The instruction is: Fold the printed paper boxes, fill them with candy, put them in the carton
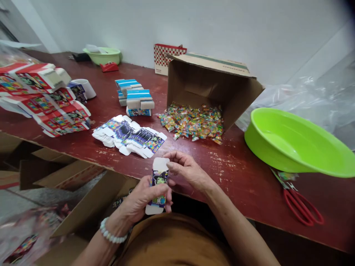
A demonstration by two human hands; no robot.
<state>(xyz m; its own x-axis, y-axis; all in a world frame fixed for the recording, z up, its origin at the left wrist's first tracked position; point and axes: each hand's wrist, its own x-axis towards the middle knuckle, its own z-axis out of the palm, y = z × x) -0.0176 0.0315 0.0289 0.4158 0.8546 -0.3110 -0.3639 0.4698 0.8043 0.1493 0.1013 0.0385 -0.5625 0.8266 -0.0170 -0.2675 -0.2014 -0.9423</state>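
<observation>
A small purple printed candy box (159,184) with a green-faced figure stands upright before me, its white end flaps sticking out at top and bottom. My left hand (144,194) is closed around it, thumb across the front. At the top, the thumb and fingers of my right hand (185,168) pinch the white flap; some of those fingertips are behind the box. Just beyond lies a spread stack of flat purple box blanks (130,135). Small wrapped candies (194,122) spill out of a cardboard carton (210,77) lying on its side.
On the red table (227,173) are a green basin (277,140), red-handled scissors (302,207), blue-and-white box bundles (135,98), red box bundles (52,99), a white cup (87,88) and a far pale-green basin (107,55). An open carton (91,203) stands below the table's edge.
</observation>
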